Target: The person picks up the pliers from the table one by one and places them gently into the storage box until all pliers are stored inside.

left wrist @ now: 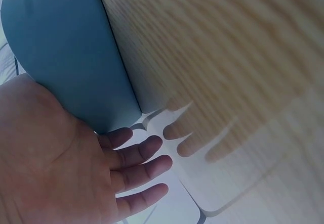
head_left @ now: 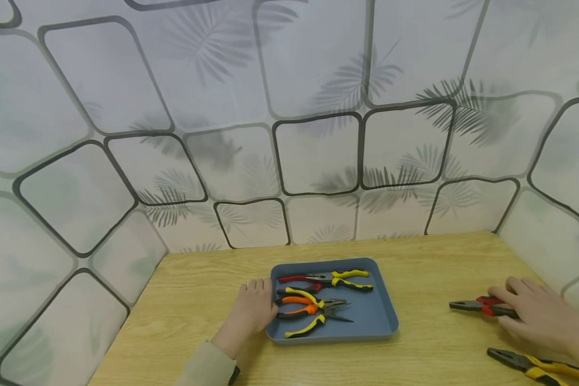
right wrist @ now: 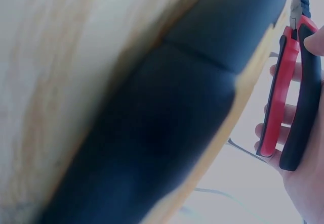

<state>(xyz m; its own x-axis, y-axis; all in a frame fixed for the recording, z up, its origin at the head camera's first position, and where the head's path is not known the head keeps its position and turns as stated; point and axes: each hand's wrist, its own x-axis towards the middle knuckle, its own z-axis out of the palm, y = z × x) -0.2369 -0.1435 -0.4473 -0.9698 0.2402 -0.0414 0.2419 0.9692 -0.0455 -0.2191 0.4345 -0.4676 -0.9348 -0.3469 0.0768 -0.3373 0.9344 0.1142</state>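
Jutting leftward from the right hand (head_left: 535, 317), red-and-black pliers (head_left: 487, 309)

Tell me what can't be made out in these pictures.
Head: red-and-black pliers, one handle partly hidden by the right grip.
Head: yellow-and-black pliers at lower right, one handle cut off by the bottom edge.
Left wrist: inside of the tray, hidden by its wall.
Right wrist: large dark shape, too blurred to identify.

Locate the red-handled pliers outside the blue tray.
At the head view's right, the red-handled pliers are in the right hand, right of the blue tray, just beyond loose yellow-handled pliers.
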